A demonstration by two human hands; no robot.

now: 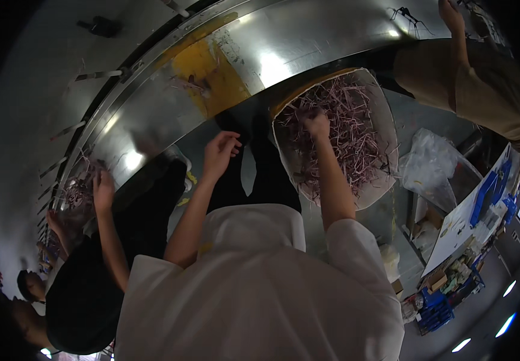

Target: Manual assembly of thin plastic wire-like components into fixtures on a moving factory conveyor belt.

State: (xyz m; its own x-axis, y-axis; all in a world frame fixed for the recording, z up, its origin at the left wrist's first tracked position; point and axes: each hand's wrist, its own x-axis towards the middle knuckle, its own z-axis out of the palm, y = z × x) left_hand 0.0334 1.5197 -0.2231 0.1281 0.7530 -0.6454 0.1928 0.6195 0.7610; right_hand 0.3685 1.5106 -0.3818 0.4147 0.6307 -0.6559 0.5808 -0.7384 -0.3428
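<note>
My right hand [316, 124] reaches down into a large, pale-walled container [386, 105] heaped with thin pinkish strips [350, 132]. Its fingers are dark and blurred among the strips, so whether they grip any does not show. My left hand [219, 154] hangs in the air above my dark-clad legs, short of the metal work surface [151, 114]. Its fingers are loosely bent and a little apart, with nothing visible in them. On the surface ahead, a small tuft of pinkish strips [195, 84] lies on a worn yellow patch [227, 78].
At left, a co-worker's hand [103, 186] is beside a pile of strips [79, 191]; more people sit beyond. Another person's arm [459, 42] is at the upper right. Clear plastic bags [431, 162] and a white board with blue parts [467, 210] stand at right.
</note>
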